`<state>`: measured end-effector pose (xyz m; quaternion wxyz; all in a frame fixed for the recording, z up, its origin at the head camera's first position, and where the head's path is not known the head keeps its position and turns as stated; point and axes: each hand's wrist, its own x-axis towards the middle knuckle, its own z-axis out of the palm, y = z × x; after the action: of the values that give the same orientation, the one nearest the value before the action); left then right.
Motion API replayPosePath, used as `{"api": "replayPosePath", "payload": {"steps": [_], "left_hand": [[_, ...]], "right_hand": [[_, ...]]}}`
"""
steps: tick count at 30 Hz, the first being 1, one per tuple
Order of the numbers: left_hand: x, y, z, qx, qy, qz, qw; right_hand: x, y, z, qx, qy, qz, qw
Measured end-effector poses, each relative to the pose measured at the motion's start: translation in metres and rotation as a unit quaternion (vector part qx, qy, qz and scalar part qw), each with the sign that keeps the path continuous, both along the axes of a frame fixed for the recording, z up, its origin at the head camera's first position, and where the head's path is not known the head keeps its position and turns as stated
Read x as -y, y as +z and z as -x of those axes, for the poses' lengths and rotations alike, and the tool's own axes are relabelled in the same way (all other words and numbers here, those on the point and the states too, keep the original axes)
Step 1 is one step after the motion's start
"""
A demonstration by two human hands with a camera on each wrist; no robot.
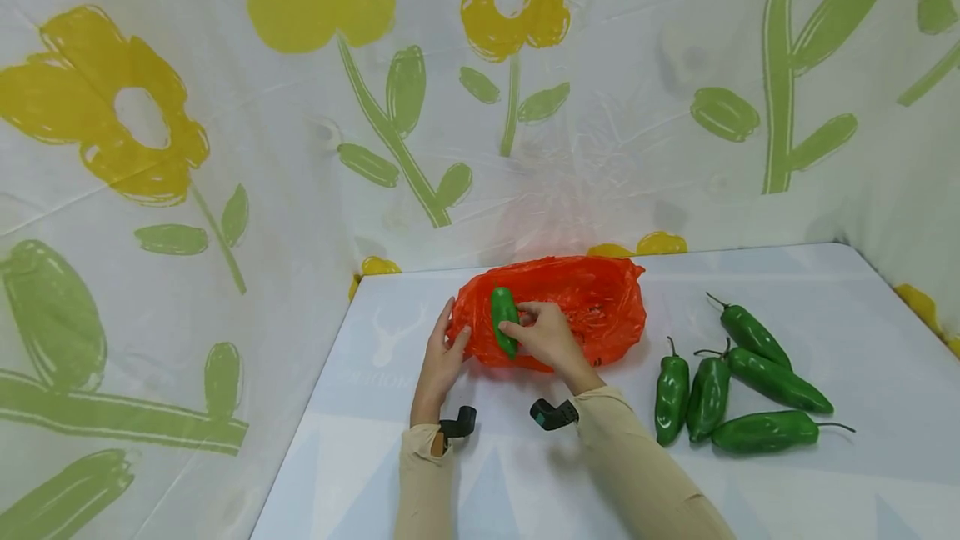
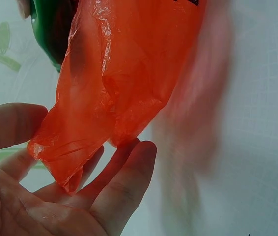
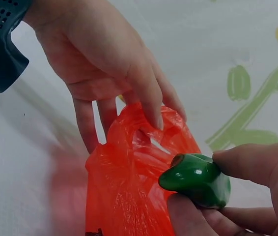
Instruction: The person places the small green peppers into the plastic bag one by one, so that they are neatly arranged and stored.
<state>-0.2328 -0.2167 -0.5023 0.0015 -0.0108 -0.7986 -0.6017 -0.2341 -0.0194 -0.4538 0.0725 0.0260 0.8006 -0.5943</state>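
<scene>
A red plastic bag [image 1: 618,302] lies with its mouth spread on the white table. At its left end my left hand [image 1: 442,365] holds the edge, the thumb on one side and fingers on the other, as the left wrist view shows on the thin bag corner [image 2: 75,152]. My right hand [image 1: 553,338] pinches a green chili pepper [image 1: 504,319] between thumb and fingers, above the bag's left part. Seen from the right wrist, one end of the shiny pepper [image 3: 198,179] points toward the bag. Whether anything lies inside the bag I cannot tell.
Several more green chili peppers [image 1: 750,382] with curved stems lie grouped on the table [image 1: 540,490], right of the bag. A flower-printed sheet [image 1: 615,107] hangs behind the table and along its left side. Black wrist-worn devices [image 1: 553,414] jut out near both wrists.
</scene>
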Motion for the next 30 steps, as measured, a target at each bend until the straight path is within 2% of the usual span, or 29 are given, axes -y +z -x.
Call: {"api": "replayPosePath", "payload": {"steps": [5, 13, 30], "left_hand": [[0.001, -0.001, 0.000, 0.004, -0.002, -0.004, 1.0000], [0.001, -0.002, 0.001, -0.001, 0.000, 0.003, 1.0000], [-0.002, -0.001, 0.000, 0.013, 0.005, 0.013, 0.9998]], "right_hand": [[0.004, 0.001, 0.003, 0.006, 0.000, -0.006, 1.0000], [0.009, -0.004, 0.008, -0.001, -0.006, -0.026, 0.9996], [0.019, -0.014, 0.015, -0.005, -0.004, -0.047, 0.9989]]}}
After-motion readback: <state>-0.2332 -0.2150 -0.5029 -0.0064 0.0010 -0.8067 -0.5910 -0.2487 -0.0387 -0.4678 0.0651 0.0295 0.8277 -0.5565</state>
